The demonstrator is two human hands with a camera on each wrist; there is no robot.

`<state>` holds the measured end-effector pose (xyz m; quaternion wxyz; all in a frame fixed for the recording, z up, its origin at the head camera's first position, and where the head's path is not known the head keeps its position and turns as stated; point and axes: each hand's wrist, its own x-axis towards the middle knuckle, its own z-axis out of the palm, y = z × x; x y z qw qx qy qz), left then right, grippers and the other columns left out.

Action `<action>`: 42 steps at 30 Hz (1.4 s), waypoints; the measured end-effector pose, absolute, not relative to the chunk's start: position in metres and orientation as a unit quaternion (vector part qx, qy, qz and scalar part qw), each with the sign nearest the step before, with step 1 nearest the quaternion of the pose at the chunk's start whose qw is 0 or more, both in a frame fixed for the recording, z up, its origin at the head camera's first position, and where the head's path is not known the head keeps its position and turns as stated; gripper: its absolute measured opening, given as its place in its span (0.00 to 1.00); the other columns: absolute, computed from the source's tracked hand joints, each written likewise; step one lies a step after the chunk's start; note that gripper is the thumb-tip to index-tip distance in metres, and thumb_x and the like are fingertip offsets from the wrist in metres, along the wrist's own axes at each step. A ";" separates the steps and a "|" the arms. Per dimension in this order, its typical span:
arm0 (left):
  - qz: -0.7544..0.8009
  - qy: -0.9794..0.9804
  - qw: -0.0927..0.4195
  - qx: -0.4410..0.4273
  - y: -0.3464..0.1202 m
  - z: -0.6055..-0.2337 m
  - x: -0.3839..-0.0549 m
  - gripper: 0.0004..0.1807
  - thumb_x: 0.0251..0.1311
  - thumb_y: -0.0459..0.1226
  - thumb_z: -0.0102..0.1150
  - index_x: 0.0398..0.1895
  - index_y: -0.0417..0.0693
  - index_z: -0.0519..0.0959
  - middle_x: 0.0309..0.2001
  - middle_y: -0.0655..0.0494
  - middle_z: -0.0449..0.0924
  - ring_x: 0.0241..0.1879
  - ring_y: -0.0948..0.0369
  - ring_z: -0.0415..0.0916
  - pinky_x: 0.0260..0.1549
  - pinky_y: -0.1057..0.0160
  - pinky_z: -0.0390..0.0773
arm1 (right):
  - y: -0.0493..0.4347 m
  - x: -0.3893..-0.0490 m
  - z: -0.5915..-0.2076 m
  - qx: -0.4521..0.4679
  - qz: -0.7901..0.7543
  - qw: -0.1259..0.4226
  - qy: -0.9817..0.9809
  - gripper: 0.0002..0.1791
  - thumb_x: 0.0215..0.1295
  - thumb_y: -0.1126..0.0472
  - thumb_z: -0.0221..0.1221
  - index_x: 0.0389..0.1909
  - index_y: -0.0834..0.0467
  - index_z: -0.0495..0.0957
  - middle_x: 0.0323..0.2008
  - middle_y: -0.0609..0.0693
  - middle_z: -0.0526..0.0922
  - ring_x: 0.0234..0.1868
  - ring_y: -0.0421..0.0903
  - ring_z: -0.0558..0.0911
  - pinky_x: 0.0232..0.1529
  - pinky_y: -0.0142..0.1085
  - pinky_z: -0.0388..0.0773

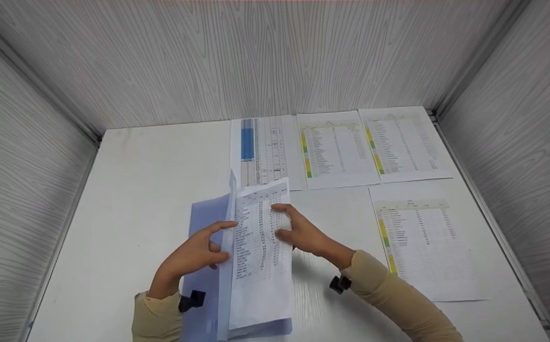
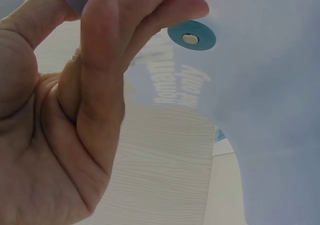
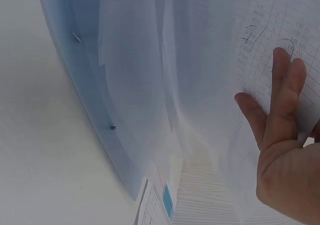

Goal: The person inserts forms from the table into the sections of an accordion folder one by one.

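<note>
Printed sheet [image 1: 258, 294], in the head view, is pinched at its edge by my right grip [image 1: 301, 232]; opposite, my half-curled left grip [image 1: 192, 251] touches the blue folder [image 1: 204, 237], whether pinching I can't tell. Left wrist view: snap button [image 2: 190, 38] beside my fingertips [image 2: 196, 6]. Right wrist view: fingers [image 3: 284, 102] behind the sheet.

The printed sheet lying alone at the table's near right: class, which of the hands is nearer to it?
Right. The right hand holds a printed page to the left of the sheet; the left hand is farther left, across that page, at the blue folder.
</note>
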<state>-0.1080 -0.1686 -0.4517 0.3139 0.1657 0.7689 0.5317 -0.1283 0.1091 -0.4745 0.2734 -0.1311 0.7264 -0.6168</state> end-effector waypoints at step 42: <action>0.608 0.719 0.274 0.197 -0.163 -0.479 -0.110 0.31 0.58 0.25 0.50 0.66 0.35 0.55 0.24 0.49 0.77 0.12 0.66 0.60 0.14 0.68 0.66 | 0.095 -0.132 -0.471 -0.141 -0.593 0.227 0.760 0.35 0.66 0.72 0.48 0.73 0.62 0.49 0.66 0.61 0.68 0.53 0.50 0.80 0.50 0.41 0.77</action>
